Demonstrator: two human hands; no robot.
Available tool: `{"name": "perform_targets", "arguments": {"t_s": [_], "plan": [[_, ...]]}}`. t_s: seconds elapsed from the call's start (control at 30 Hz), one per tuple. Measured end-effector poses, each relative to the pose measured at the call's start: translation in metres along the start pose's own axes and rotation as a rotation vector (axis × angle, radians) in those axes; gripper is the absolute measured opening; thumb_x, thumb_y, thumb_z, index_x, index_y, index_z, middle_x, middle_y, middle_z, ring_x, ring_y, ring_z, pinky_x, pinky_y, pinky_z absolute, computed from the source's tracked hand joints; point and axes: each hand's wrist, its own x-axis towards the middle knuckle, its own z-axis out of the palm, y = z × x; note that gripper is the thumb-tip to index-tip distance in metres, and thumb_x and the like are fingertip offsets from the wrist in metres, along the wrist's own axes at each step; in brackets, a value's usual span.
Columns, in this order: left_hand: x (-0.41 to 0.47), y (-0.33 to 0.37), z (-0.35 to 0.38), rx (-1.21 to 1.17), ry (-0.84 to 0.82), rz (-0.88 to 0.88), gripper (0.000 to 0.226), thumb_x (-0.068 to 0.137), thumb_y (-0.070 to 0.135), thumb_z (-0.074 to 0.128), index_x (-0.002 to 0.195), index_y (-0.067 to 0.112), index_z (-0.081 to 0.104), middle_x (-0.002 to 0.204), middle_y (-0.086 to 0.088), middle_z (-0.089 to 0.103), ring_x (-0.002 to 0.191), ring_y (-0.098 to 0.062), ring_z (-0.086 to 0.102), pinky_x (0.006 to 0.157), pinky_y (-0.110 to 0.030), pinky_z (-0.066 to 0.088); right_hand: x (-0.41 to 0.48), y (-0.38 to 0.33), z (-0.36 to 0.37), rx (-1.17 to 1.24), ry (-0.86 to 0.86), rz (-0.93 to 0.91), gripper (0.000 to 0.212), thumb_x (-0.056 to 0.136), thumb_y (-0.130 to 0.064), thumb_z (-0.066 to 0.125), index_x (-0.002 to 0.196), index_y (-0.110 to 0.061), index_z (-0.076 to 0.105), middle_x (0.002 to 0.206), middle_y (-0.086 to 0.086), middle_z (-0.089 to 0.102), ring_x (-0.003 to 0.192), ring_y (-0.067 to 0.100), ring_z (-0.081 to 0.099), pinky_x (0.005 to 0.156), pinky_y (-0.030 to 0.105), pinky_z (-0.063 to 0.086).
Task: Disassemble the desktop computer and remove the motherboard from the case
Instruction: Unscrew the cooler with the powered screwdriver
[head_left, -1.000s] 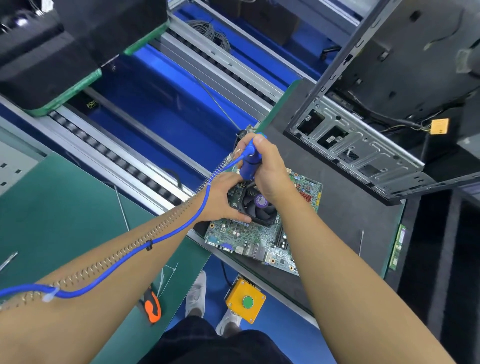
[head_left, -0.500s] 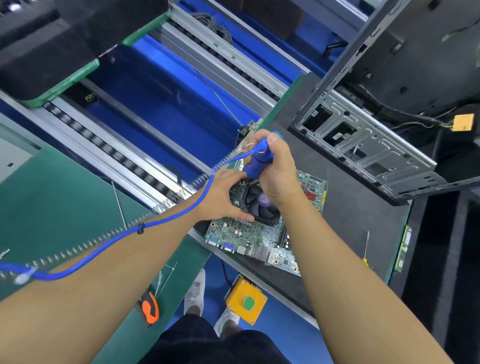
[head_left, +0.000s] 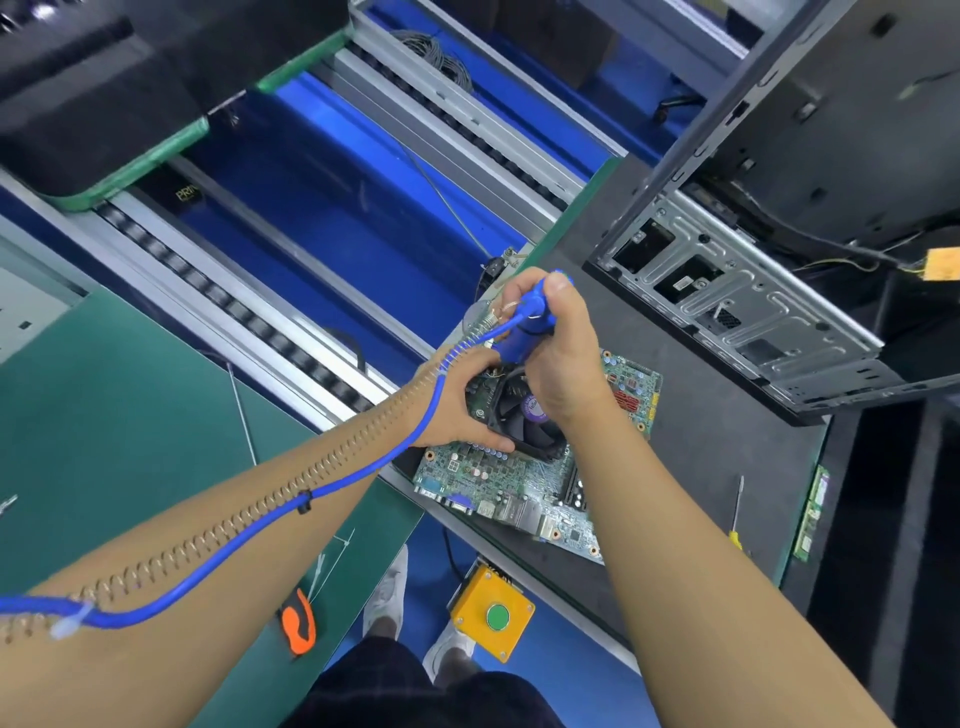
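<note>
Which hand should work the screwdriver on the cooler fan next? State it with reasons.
Right. The right hand grips the blue screwdriver, tip down at the cooler fan; the left hand holds that fan steady on the motherboard.

Bright, even overhead light; soft shadows, wide-angle bending at edges, slight blur.

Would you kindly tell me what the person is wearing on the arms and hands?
Nothing shows: the left hand and right hand are ungloved, both forearms bare with no sleeves, watch or bands in view. A blue cable beside a coiled metal spring lies along the left forearm.
</note>
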Motion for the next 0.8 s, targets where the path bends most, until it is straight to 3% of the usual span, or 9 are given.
{"name": "perform_targets", "arguments": {"t_s": [0.07, 0.13, 0.27, 0.4, 0.47, 0.53, 0.63, 0.7, 0.8], "plan": [[0.000, 0.000, 0.000, 0.012, 0.000, 0.004, 0.095, 0.056, 0.042, 0.094, 0.137, 0.016, 0.052, 0.131, 0.003, 0.053, 0.105, 0.009, 0.029, 0.086, 0.010, 0.016, -0.001, -0.001, 0.002, -0.004, 0.008, 0.006, 0.030, 0.082, -0.047, 0.049, 0.067, -0.024, 0.061, 0.067, 0.015, 0.039, 0.063, 0.026, 0.024, 0.062, 0.044, 0.016], [0.000, -0.001, 0.001, 0.023, 0.006, 0.008, 0.096, 0.054, 0.050, 0.093, 0.136, 0.022, 0.052, 0.127, 0.009, 0.050, 0.108, 0.010, 0.029, 0.092, 0.007, 0.017, -0.001, -0.004, 0.000, 0.012, 0.028, -0.009, 0.027, 0.078, -0.045, 0.048, 0.065, -0.026, 0.063, 0.063, 0.012, 0.044, 0.060, 0.022, 0.027, 0.057, 0.038, 0.019], [0.004, -0.003, 0.002, 0.093, 0.003, 0.011, 0.103, 0.049, 0.071, 0.079, 0.139, 0.029, 0.049, 0.135, 0.008, 0.052, 0.126, -0.010, 0.039, 0.108, -0.031, 0.034, 0.000, -0.007, -0.002, -0.013, -0.005, -0.009, 0.028, 0.076, -0.043, 0.047, 0.063, -0.023, 0.062, 0.064, 0.025, 0.033, 0.060, 0.034, 0.021, 0.058, 0.046, 0.016], [0.003, -0.002, 0.003, 0.039, 0.041, 0.047, 0.097, 0.052, 0.071, 0.077, 0.137, 0.038, 0.043, 0.127, 0.029, 0.043, 0.119, 0.024, 0.024, 0.101, -0.003, 0.022, -0.001, -0.009, 0.000, -0.079, 0.020, -0.016, 0.029, 0.078, -0.044, 0.045, 0.064, -0.023, 0.060, 0.062, 0.017, 0.046, 0.055, 0.028, 0.034, 0.056, 0.035, 0.025], [0.004, -0.004, 0.004, 0.076, 0.021, 0.004, 0.101, 0.050, 0.076, 0.075, 0.138, 0.040, 0.042, 0.132, 0.025, 0.043, 0.125, 0.007, 0.028, 0.106, -0.019, 0.030, 0.000, -0.011, -0.002, -0.073, 0.021, -0.023, 0.030, 0.079, -0.045, 0.045, 0.065, -0.024, 0.061, 0.065, 0.012, 0.050, 0.060, 0.025, 0.038, 0.057, 0.034, 0.030], [0.005, -0.009, 0.007, 0.092, 0.001, -0.008, 0.104, 0.049, 0.078, 0.075, 0.140, 0.042, 0.041, 0.139, 0.016, 0.046, 0.129, -0.009, 0.034, 0.107, -0.036, 0.035, -0.002, -0.011, -0.001, -0.097, -0.001, -0.018, 0.031, 0.081, -0.046, 0.045, 0.066, -0.024, 0.061, 0.065, 0.021, 0.046, 0.061, 0.025, 0.037, 0.058, 0.035, 0.029], [0.005, -0.010, 0.007, 0.068, 0.008, 0.021, 0.104, 0.050, 0.082, 0.074, 0.140, 0.046, 0.036, 0.137, 0.024, 0.043, 0.127, -0.003, 0.033, 0.105, -0.032, 0.035, -0.006, -0.012, 0.000, -0.087, -0.008, -0.036, 0.034, 0.085, -0.050, 0.047, 0.066, -0.026, 0.062, 0.065, 0.016, 0.047, 0.059, 0.033, 0.037, 0.059, 0.039, 0.025], [0.006, -0.009, 0.008, 0.031, -0.018, 0.002, 0.102, 0.052, 0.074, 0.081, 0.140, 0.042, 0.040, 0.140, 0.013, 0.047, 0.133, -0.014, 0.039, 0.109, -0.042, 0.038, -0.008, -0.016, -0.002, -0.046, 0.002, -0.062, 0.036, 0.084, -0.055, 0.056, 0.067, -0.024, 0.061, 0.067, 0.014, 0.049, 0.063, 0.041, 0.034, 0.062, 0.042, 0.024], [0.008, -0.008, 0.007, 0.001, -0.036, -0.002, 0.106, 0.053, 0.069, 0.085, 0.141, 0.024, 0.046, 0.138, -0.001, 0.052, 0.131, -0.024, 0.046, 0.108, -0.047, 0.039, -0.012, -0.022, -0.006, 0.042, -0.011, -0.071, 0.053, 0.078, -0.066, 0.062, 0.071, -0.013, 0.058, 0.070, 0.011, 0.050, 0.071, 0.030, 0.041, 0.067, 0.040, 0.031]]}}
